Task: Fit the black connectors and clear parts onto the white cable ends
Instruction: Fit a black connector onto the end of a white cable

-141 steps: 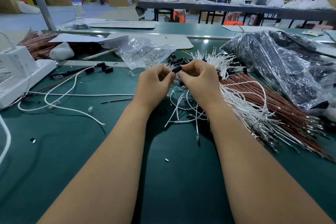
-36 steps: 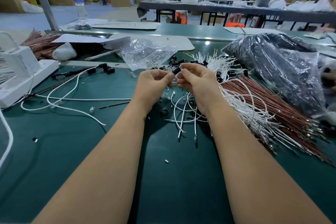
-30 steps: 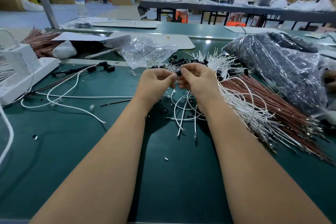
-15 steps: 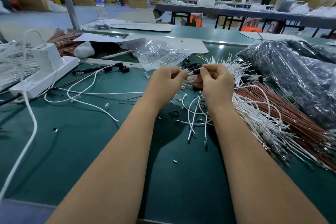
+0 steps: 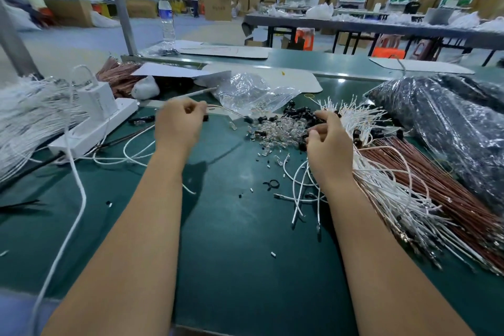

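The left hand [image 5: 178, 124] pinches a finished white cable [image 5: 226, 109] toward the tabletop's [image 5: 226, 240] far left, seemingly to set it aside, while the right hand [image 5: 326, 142], loosely curled, reaches the black connectors [image 5: 297, 113] and clear parts [image 5: 278, 132], apparently empty.

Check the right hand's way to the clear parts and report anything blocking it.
Nothing visible blocks it. The right hand sits at the right edge of the heap of clear parts on the green mat, with black connectors lying just behind. Its fingertips are hidden, so contact is unclear.
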Demonstrator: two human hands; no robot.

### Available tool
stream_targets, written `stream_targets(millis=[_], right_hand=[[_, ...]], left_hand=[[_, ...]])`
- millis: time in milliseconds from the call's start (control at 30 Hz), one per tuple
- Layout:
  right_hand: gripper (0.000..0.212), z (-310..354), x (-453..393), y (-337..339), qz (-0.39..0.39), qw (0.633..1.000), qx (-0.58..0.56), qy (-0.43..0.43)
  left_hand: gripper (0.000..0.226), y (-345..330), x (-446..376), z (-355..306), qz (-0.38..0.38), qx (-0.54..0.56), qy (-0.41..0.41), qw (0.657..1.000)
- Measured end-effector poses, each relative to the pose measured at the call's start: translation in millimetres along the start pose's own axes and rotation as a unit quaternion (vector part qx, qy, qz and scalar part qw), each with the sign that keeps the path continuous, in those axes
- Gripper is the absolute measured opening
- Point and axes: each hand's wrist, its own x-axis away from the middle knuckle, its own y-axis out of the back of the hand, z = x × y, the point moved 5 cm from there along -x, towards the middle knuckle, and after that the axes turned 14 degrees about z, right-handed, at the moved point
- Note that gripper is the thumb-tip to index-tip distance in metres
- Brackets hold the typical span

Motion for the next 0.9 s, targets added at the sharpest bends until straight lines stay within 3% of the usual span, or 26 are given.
stream_targets(millis=[100,167,233,300,333,400,500,600,767,900], right_hand=[[0.031,-0.5,0.6,1.6,0.000,1.000,0.019,0.003],[0.028,-0.5,1.2,2.3,0.002,0.999,0.034,0.005],[0.027,-0.2,1.7,3.5,0.005,0.998,0.056,0.007],[0.026,1.1,2.2,3.7,0.010,0.996,0.085,0.015],[0.025,2.1,2.8,3.5,0.012,0.995,0.101,0.019],[0.023,3.6,3.8,2.4,0.015,0.989,0.149,0.019],[0.026,-1.5,2.2,3.0,0.038,0.962,0.270,-0.031],[0.038,-12.8,2.4,15.1,0.059,0.942,0.311,-0.115],[0.059,-26.4,-2.6,33.9,0.094,0.956,0.199,-0.196],[0.056,-36.3,-3.0,49.1,0.094,0.969,0.117,-0.197]], left_hand=[[0.028,37.1,-12.4,11.9,-0.101,-0.098,0.000,0.990],[0.028,49.9,-19.3,24.4,-0.116,-0.168,0.033,0.978],[0.026,48.0,-25.3,43.9,-0.031,-0.260,0.117,0.958],[0.027,38.7,-22.5,57.1,0.080,-0.360,0.208,0.906],[0.028,33.8,-19.7,58.9,0.105,-0.395,0.223,0.885],[0.033,20.3,-18.0,51.9,0.087,-0.422,0.156,0.889],[0.044,-12.0,-10.4,24.0,0.060,-0.381,-0.006,0.923],[0.044,-52.6,2.0,-11.7,0.105,-0.315,-0.069,0.941],[0.034,-118.3,25.4,-67.0,0.222,-0.160,-0.110,0.956],[0.032,-147.0,39.3,-85.5,0.299,-0.006,-0.054,0.953]])
